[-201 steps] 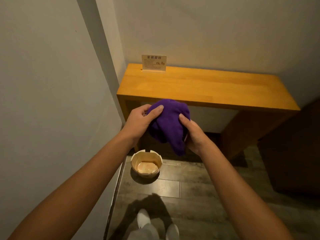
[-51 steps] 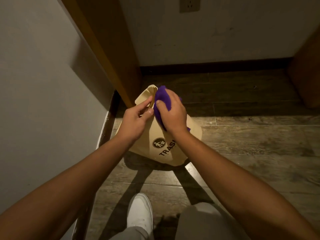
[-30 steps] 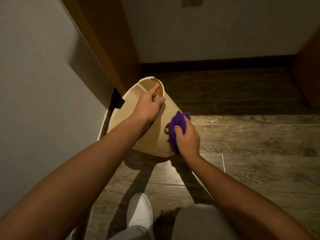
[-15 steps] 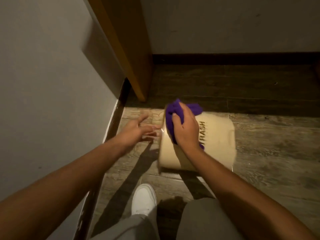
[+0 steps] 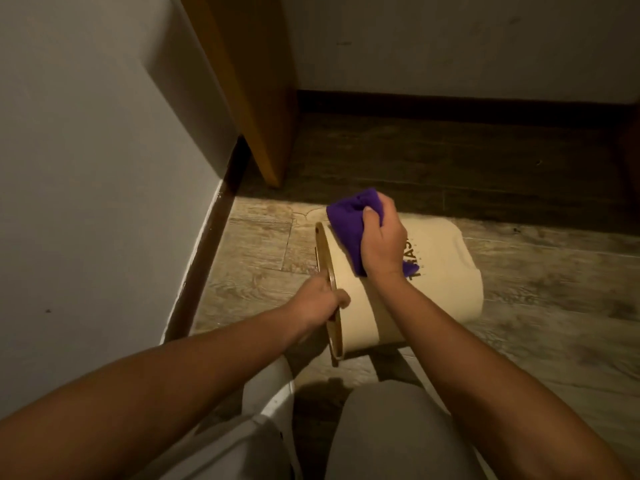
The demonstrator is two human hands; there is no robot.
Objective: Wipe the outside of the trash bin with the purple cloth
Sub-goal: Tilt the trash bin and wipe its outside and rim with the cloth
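A cream trash bin point(image 5: 443, 271) with dark lettering lies on its side on the floor, its wood-coloured rim point(image 5: 329, 278) facing left. My left hand point(image 5: 320, 299) grips that rim at its near part. My right hand point(image 5: 381, 244) presses a bunched purple cloth point(image 5: 349, 223) onto the bin's upper side, close to the rim. The hand and cloth cover part of the lettering.
A grey wall point(image 5: 104, 168) with a dark baseboard runs along the left. A wooden table leg point(image 5: 256, 98) stands behind the bin. A back wall with dark skirting closes the far side. My knees and a white shoe point(image 5: 273, 393) are just below the bin.
My left hand, open and off the bin half a second ago, has closed on the rim. The cloth and right hand stay pressed on the bin's upper side.
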